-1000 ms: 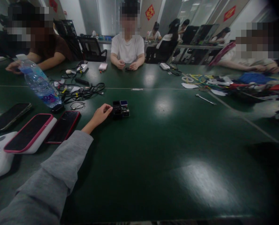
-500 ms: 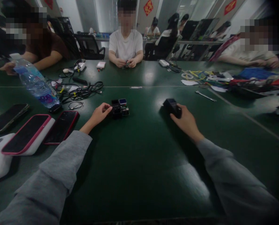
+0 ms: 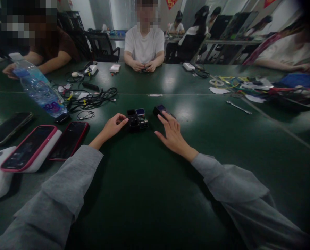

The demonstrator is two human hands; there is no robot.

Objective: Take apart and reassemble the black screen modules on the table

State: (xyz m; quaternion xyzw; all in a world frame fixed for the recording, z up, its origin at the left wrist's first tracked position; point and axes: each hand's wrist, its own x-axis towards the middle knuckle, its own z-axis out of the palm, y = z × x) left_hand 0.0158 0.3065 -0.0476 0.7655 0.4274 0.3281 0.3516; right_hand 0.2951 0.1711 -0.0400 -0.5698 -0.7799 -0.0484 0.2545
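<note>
My left hand point(image 3: 114, 125) is closed, its thumb and fingertips pinched at the left edge of a small black electronic device point(image 3: 133, 121). That device lies opened on the green table, with a little screen and bare circuit parts on its right side. To its right sits a dark rectangular block point(image 3: 160, 110), possibly another small device. My right hand point(image 3: 172, 133) hovers just in front of this block with its fingers spread, partly covering its near right side. Nothing shows in the right hand's grasp, though whether a fingertip touches the block is unclear.
Left of me stand a tilted water bottle point(image 3: 40, 86), black cables point(image 3: 97, 99) and several phones, one red-edged point(image 3: 70, 140). A wrench point(image 3: 239, 107) lies on the right, near a pile of coloured wires point(image 3: 230, 83). Across the green table point(image 3: 134, 194) sits a person in white point(image 3: 144, 45).
My right hand has moved left with the dark block, set it beside the opened device and spread its fingers. The left hand stays at the device. The view has tilted slightly.
</note>
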